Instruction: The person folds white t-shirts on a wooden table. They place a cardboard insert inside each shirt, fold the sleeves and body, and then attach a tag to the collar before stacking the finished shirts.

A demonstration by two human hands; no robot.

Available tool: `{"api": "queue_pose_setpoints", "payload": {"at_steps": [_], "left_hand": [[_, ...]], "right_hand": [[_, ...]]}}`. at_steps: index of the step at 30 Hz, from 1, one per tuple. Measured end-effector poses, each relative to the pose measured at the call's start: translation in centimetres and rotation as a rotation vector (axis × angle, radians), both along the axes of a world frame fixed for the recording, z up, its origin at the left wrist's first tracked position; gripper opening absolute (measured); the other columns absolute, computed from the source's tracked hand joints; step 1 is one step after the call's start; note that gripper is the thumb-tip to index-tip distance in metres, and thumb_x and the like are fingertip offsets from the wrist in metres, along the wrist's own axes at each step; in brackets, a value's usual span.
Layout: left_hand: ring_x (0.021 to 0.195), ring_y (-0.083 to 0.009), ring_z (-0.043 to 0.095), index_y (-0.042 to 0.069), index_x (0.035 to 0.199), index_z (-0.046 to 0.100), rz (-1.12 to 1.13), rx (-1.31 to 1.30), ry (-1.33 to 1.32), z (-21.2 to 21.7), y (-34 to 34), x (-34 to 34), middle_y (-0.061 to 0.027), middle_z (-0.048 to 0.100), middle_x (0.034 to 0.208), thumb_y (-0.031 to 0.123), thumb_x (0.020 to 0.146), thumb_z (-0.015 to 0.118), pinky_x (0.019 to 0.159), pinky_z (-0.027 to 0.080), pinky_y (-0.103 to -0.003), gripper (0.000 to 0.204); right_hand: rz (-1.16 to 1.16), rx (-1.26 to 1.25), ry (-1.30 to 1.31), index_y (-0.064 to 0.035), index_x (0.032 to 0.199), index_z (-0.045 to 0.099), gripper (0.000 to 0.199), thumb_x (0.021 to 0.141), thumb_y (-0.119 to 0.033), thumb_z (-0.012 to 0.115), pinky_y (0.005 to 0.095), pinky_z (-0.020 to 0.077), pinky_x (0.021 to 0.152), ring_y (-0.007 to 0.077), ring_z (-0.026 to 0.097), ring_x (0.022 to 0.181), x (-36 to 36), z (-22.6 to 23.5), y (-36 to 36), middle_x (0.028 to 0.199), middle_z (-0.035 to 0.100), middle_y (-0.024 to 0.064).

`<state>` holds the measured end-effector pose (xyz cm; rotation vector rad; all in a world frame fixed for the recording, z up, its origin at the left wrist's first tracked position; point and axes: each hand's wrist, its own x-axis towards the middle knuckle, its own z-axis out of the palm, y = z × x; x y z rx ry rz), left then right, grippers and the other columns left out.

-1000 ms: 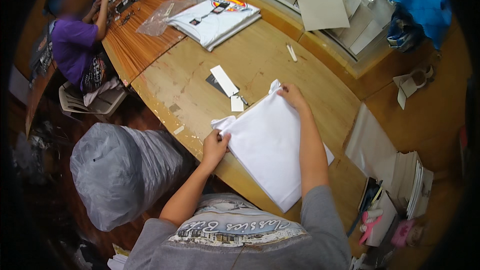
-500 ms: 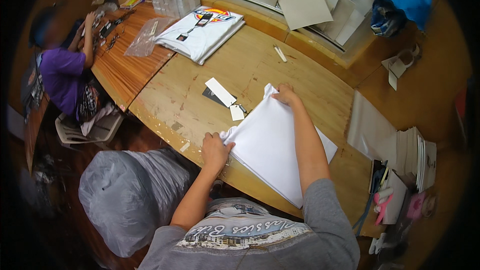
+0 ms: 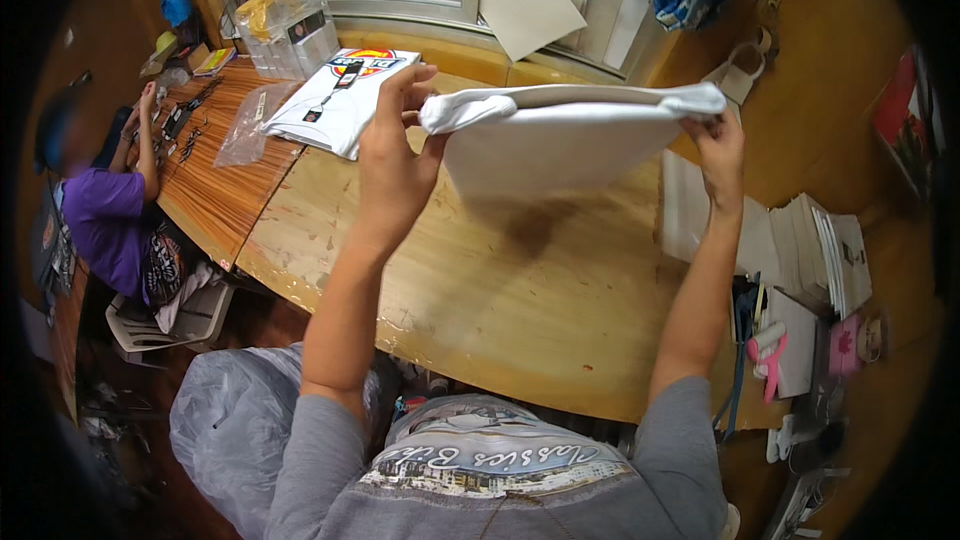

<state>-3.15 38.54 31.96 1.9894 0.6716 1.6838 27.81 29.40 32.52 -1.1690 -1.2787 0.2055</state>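
Above the table I hold up a folded white shirt (image 3: 570, 145) with its long edge toward me. A slit between its layers shows along the top, greyish inside. My left hand (image 3: 398, 145) is closed on the left end, thumb below and fingers above. My right hand (image 3: 718, 155) pinches the right end, where the cloth bunches into a thick rolled corner. The lower part of the shirt hangs away from me over the table (image 3: 500, 310) and casts a shadow on it.
A stack of printed white shirts (image 3: 335, 105) with a dark tag lies at the far left beside a clear plastic bag (image 3: 255, 125). A person in purple (image 3: 105, 210) sits at the left. Cardboard sheets (image 3: 805, 250) and a pink-handled lint roller (image 3: 768, 350) are at the right.
Both hands have lifted the white shirt off the table and turned its edge toward me. The white and dark tags beside it no longer show. My right hand has moved to the right end.
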Motion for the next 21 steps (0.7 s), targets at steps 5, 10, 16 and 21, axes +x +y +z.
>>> {"api": "queue_pose_setpoints", "payload": {"at_steps": [5, 10, 16, 21], "left_hand": [[0.071, -0.0287, 0.052, 0.000, 0.078, 0.051, -0.172, 0.226, 0.538, -6.9, -1.8, -4.0, -0.0134, 0.051, 0.077, -0.007, 0.058, 0.059, 0.061, 0.043, -0.034, 0.023], [0.080, -0.0301, 0.050, -0.001, 0.082, 0.052, -0.451, 0.040, 0.905, -17.6, -9.0, -9.5, -0.0131, 0.051, 0.082, -0.007, 0.060, 0.048, 0.070, 0.043, -0.036, 0.023], [0.082, -0.0291, 0.053, -0.001, 0.088, 0.055, -0.431, -0.606, 0.914, -16.4, -7.2, -10.5, -0.0164, 0.054, 0.084, -0.009, 0.067, 0.046, 0.075, 0.042, -0.031, 0.024], [0.059, -0.0211, 0.057, -0.002, 0.079, 0.057, 0.006, -0.749, 0.678, -20.0, -2.3, -5.3, -0.0138, 0.060, 0.069, 0.008, 0.064, 0.068, 0.055, 0.045, -0.028, 0.021]], "right_hand": [[-0.065, -0.209, -0.374, -0.0046, 0.086, 0.058, 0.026, 0.063, 0.007, 0.059, 0.0294, 0.0451, 0.074, 0.0200, 0.057, 0.087, -3.5, -9.8, -9.2, 0.094, 0.061, 0.0088], [0.071, -0.434, -0.690, -0.0051, 0.084, 0.059, 0.023, 0.065, 0.004, 0.051, 0.0352, 0.0417, 0.081, 0.0244, 0.055, 0.094, -9.9, -20.3, -17.2, 0.099, 0.059, 0.0083], [-0.259, -0.687, -0.070, 0.0002, 0.088, 0.056, 0.020, 0.073, 0.008, 0.045, 0.0275, 0.0461, 0.070, 0.0192, 0.060, 0.079, -7.9, -21.3, -18.4, 0.088, 0.060, 0.0122], [-0.250, -0.738, 0.416, -0.0016, 0.096, 0.052, 0.030, 0.067, 0.003, 0.062, 0.0228, 0.0448, 0.057, 0.0104, 0.054, 0.061, -7.1, -22.1, -12.3, 0.072, 0.056, 0.0064]]}}
